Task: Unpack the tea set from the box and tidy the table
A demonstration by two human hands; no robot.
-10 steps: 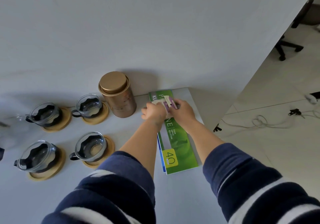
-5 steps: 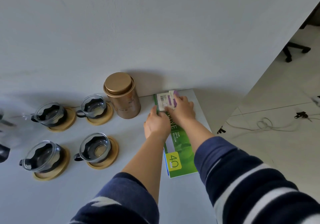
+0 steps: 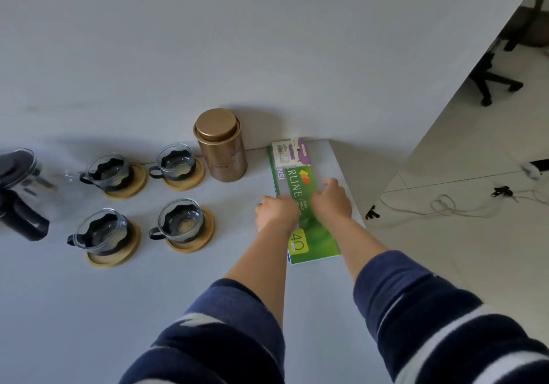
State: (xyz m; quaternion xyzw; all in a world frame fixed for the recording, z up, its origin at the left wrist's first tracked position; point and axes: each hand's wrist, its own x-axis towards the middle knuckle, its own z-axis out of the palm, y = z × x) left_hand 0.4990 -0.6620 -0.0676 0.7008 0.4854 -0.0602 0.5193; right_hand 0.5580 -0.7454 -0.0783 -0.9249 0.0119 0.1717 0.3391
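The table (image 3: 89, 309) carries the unpacked tea set at ten o'clock: four glass cups (image 3: 181, 223) on wooden coasters, and a gold tin (image 3: 221, 145) against the wall, out of the way. At one o'clock lies the green folder (image 3: 312, 235), a small packet (image 3: 291, 153) on its far end. My left hand (image 3: 276, 212) and right hand (image 3: 332, 202) rest on the folder, fingers loosely curled (whether gripping an edge, I cannot tell), probably squaring it to the corner.

Office | swivel chair base (image 3: 493, 80) on pale tiles beyond white table (image 3: 208, 279) | loose cables (image 3: 445, 206) near chair
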